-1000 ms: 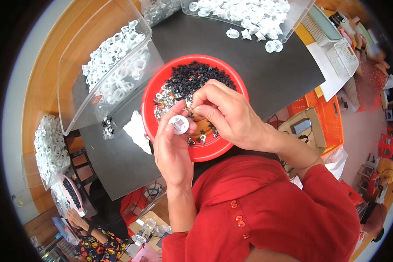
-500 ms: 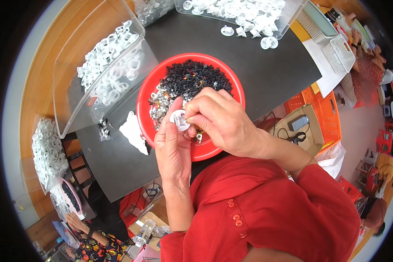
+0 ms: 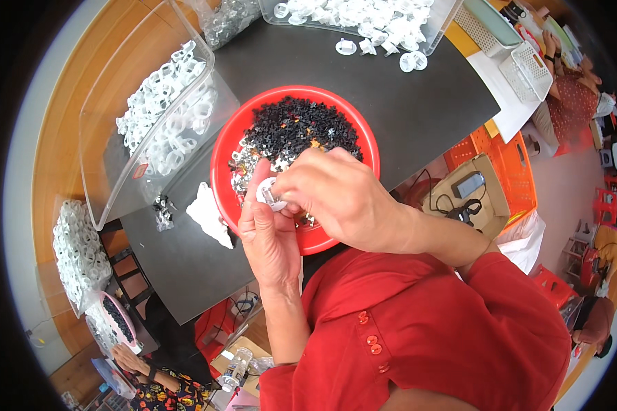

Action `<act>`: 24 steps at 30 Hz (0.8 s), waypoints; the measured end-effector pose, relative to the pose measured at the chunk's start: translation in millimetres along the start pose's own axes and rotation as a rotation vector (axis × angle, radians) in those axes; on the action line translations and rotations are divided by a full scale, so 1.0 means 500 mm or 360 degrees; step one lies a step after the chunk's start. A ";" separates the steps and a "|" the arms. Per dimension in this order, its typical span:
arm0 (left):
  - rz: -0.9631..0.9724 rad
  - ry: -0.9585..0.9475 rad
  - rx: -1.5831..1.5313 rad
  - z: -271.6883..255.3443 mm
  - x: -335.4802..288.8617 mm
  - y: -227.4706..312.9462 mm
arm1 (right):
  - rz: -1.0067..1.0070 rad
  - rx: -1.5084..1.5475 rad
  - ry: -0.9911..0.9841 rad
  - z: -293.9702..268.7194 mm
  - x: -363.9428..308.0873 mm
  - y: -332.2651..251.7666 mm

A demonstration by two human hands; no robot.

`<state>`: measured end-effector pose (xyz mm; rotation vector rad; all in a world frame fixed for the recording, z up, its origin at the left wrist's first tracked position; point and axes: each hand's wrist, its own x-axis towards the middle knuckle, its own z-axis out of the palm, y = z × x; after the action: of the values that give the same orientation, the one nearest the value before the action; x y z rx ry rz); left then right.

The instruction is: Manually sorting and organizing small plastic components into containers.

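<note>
– Left hand (image 3: 271, 240) is half curled over the red basin (image 3: 219, 171), right? What's it got?

– Yep, thumb and fingers closed round a white round piece (image 3: 263, 195), above the basin's near-left part.

– And the right hand (image 3: 346, 198)?

– Comes in over the basin's near-right side, fingers bent inward, tips right up at the piece. Can't tell if they're pinched shut or holding some tiny part, it's hidden tbh.

– Any long axis?

– Not really, it's a disc, looks tilted. Left hand's nearest since it's holding it; from the right hand the piece lies toward the basin's left rim.
</note>
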<state>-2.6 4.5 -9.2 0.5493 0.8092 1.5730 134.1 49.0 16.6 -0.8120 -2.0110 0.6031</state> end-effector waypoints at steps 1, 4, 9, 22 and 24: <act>0.0001 -0.0001 0.0002 -0.001 0.000 -0.001 | 0.0141 0.0231 0.0111 0.001 -0.001 0.000; -0.0004 -0.0119 0.0068 -0.001 0.000 -0.001 | 0.0421 0.0541 0.0077 -0.001 0.006 0.001; 0.0086 0.0036 0.0251 0.033 -0.002 -0.002 | 0.0879 0.1334 0.0121 0.025 0.002 0.017; 0.0033 0.0208 -0.0010 0.025 -0.006 -0.003 | 0.0491 0.0747 0.0363 0.026 -0.009 0.011; -0.0037 0.0217 -0.0120 0.030 -0.004 -0.005 | 0.0637 0.1034 0.0410 0.039 -0.015 0.014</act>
<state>10.7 5.6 -1.2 0.3804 0.8518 1.6258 123.1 46.1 -2.3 -0.8288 -1.2950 1.2304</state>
